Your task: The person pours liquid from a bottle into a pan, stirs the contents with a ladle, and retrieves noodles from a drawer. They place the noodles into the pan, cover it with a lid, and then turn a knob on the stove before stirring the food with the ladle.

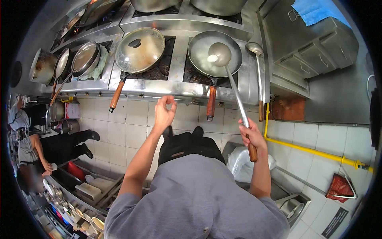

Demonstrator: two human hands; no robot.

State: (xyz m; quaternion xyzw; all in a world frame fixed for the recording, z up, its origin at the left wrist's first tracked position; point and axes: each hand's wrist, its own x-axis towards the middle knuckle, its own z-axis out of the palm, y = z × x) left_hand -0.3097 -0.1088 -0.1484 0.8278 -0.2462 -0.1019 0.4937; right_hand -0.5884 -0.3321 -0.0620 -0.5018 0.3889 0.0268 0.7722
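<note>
My right hand (254, 137) is wrapped round the wooden handle of a long ladle (236, 93). The ladle's round bowl lies over the right-hand frying pan (195, 63), which has steamy, pale liquid in it. A small white lump (212, 58) shows at the edge of the bowl; I cannot make out what it is. My left hand (164, 114) hovers in front of the stove edge with its fingers curled in, and I see nothing in it. To its left a pan under a glass lid (139, 49) sits on a burner, wooden handle pointing toward me.
A second ladle (258, 75) rests at the stove's (179, 85) right side. Stacked pans (85, 59) with a cloth stand at the left, large pots (155, 4) behind. A yellow pipe (306, 149) runs at the right. Another person (59, 149) stands at the left.
</note>
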